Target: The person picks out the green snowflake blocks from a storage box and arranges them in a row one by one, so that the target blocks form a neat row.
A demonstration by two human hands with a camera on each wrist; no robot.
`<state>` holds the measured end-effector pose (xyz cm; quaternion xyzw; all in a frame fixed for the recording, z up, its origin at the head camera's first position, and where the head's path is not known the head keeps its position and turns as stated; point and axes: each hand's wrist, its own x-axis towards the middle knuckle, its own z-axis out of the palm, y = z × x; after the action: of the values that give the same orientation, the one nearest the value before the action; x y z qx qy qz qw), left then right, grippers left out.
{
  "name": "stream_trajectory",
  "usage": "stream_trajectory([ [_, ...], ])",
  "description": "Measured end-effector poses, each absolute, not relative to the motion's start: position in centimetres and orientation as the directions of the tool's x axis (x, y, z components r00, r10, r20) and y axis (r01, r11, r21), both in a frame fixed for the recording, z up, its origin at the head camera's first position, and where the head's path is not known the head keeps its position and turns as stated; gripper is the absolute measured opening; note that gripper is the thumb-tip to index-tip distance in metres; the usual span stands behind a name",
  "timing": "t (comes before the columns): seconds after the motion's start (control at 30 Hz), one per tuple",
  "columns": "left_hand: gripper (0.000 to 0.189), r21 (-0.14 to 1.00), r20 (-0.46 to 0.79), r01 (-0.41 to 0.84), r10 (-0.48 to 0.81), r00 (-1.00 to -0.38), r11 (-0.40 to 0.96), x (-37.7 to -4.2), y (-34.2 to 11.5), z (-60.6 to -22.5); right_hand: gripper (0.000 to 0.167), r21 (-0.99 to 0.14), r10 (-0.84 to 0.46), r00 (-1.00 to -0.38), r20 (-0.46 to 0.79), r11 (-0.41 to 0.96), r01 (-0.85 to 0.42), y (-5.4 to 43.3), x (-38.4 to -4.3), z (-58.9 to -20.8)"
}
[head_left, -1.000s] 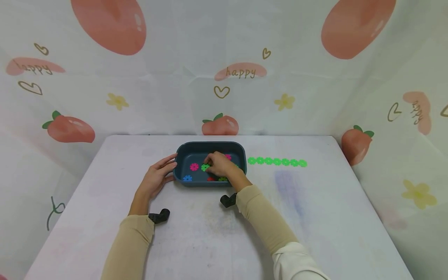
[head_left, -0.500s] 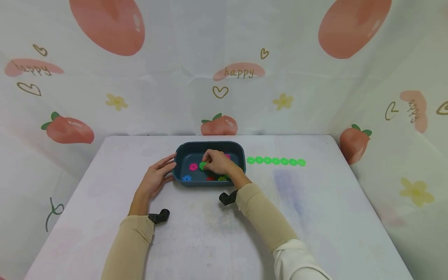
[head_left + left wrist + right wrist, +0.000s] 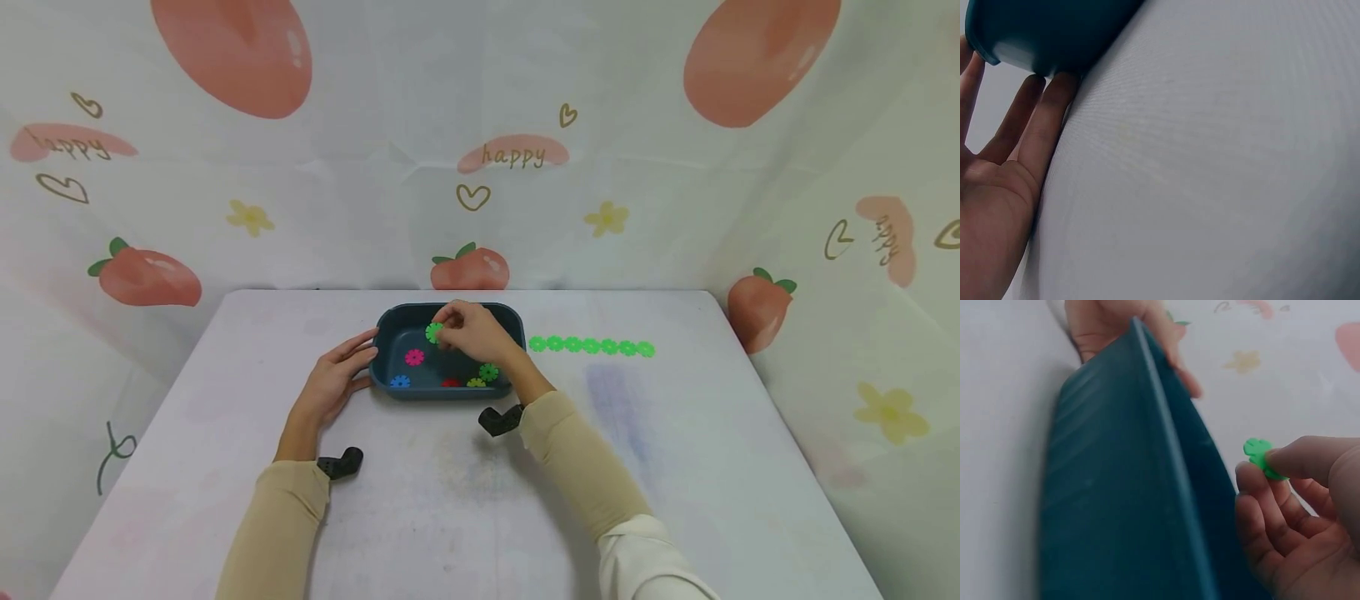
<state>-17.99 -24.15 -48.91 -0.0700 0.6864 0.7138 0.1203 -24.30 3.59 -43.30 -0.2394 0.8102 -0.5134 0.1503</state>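
Observation:
My right hand point(image 3: 480, 335) is above the dark teal bin point(image 3: 420, 393), pinching a bright green notched plastic disc point(image 3: 432, 333). In the right wrist view, thumb and forefinger hold that green disc point(image 3: 1256, 452) by its edge, higher than the bin's rim. My left hand point(image 3: 330, 385) touches the bin's left end with fairly straight fingers; the left wrist view has its fingertips point(image 3: 1063, 81) against the teal wall point(image 3: 1054, 37). Inside the bin lie a pink disc point(image 3: 414, 357), a blue disc point(image 3: 401, 382), a darker green disc point(image 3: 488, 372), and partly hidden red and yellow-green ones.
Right of the bin, several bright green discs point(image 3: 592, 345) form a straight row on the white table point(image 3: 420, 500). Each wrist wears a black camera mount point(image 3: 343, 464). A cloth printed with fruit hangs behind and beside the table.
My right hand has lifted the green disc up from the bin's floor and away from me, uncovering the darker green disc. My left hand has stayed at the bin's left end.

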Motion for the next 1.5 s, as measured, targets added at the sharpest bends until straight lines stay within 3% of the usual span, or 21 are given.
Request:
stream_trajectory([
  [0.93, 0.063, 0.963, -0.268, -0.269, 0.063, -0.961, -0.019, -17.9, -24.1, -48.9, 0.020, -0.963, -0.281, -0.955, 0.094, 0.218, -0.159, 8.4, -22.5, -43.1],
  [1.5, 0.063, 0.960, -0.279, -0.280, 0.065, -0.958, -0.015, -18.0, -24.1, -48.8, 0.026, -0.991, -0.159, -0.984, 0.084, 0.091, -0.099, 11.4, -22.4, -43.2],
])
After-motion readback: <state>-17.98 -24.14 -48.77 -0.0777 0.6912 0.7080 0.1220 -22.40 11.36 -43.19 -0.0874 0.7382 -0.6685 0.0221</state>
